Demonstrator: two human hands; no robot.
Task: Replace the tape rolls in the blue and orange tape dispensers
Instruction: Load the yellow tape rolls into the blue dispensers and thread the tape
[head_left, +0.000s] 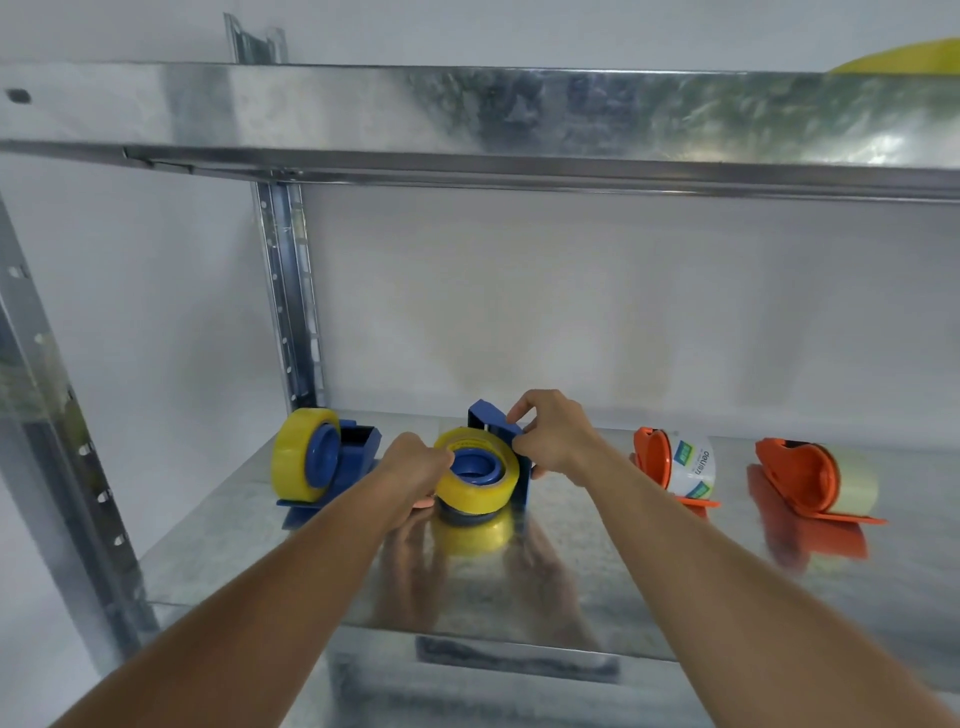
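Metal shelf (322, 597) is filling frame. Centre: blue dispenser (501, 423) w/ yellow roll (475, 475); right hand (553, 434) is pinching dispenser frame, left hand (413, 467) is gripping roll. Spare blue dispenser (324, 465) left, 2 orange dispensers (654, 460) (797, 475) right.

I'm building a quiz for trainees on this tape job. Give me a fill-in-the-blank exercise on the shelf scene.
1. The left hand grips a ____ tape roll on a blue hub.
2. The right hand holds the frame of the ____ dispenser.
3. On the metal shelf, the number of orange dispensers to the right of the hands is ____.
4. The far-left blue dispenser carries a roll, and ____ hand touches it.

Missing words: yellow; blue; two; neither
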